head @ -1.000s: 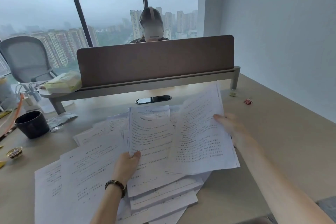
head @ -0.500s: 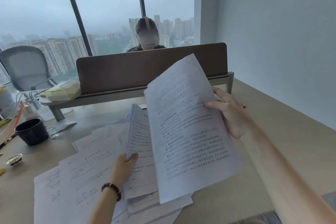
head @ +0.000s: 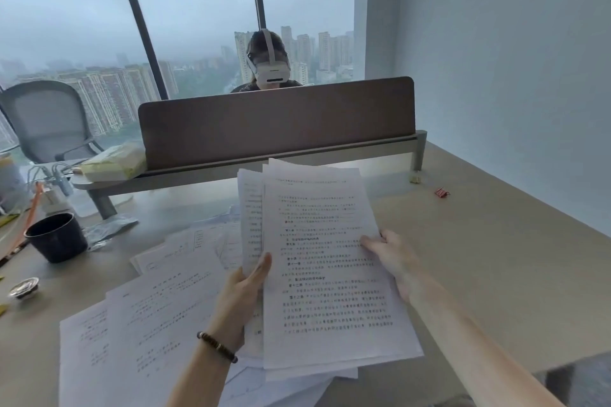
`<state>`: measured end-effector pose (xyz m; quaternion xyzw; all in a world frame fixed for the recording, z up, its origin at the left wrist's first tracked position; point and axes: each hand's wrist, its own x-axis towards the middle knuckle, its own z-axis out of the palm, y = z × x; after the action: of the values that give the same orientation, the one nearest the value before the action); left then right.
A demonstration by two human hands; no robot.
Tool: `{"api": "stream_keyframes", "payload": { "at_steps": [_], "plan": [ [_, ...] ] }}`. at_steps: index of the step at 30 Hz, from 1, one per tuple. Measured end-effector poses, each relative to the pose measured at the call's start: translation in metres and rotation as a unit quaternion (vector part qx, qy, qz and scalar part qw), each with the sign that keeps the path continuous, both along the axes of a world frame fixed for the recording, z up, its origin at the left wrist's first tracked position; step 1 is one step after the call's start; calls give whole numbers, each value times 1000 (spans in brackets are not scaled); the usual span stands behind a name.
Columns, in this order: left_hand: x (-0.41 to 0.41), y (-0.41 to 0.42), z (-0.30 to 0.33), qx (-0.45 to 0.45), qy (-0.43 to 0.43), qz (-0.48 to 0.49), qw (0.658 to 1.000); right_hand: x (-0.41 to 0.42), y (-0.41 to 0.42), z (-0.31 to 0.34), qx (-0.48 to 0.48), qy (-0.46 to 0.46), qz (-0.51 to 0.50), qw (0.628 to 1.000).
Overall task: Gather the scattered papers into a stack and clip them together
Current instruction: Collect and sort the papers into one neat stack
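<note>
Left hand (head: 243,287), right hand (head: 395,258) gripping thin printed sheets (head: 327,274)

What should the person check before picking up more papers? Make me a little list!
1. Left hand grips the held papers at their left edge: ok.
2. Right hand holds the right edge: ok.
3. Held sheets squared up: not ok, a back sheet sticks out to the left.
4. All papers gathered: not ok, loose sheets lie spread on the desk on the left.
5. A clip is ready: ok, a red clip lies on the desk, far right, apart from the papers.
6. Dark cup clear of the loose sheets: ok, it stands off to their left.
</note>
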<state>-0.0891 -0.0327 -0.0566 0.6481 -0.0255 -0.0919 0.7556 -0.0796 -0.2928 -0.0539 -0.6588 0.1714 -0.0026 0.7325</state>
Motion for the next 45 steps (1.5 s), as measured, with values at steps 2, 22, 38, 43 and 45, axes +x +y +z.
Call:
{"api": "stream_keyframes", "payload": {
  "at_steps": [2,22,38,43,45],
  "plan": [
    [1,-3,0,-2,12,-10,1000,0,5,-5,31,10,28,999],
    [3,-12,16,-16,-140,52,989,-31,22,42,-71,-202,-23,977],
    [2,-11,9,3,-128,40,991,-34,22,98,-213,-377,-15,901],
    [2,-12,8,-6,-132,43,990,-31,18,122,-367,-432,-15,823],
    [2,-11,8,-5,-134,42,990,-30,16,120,-396,-422,-18,815]
  ]
}}
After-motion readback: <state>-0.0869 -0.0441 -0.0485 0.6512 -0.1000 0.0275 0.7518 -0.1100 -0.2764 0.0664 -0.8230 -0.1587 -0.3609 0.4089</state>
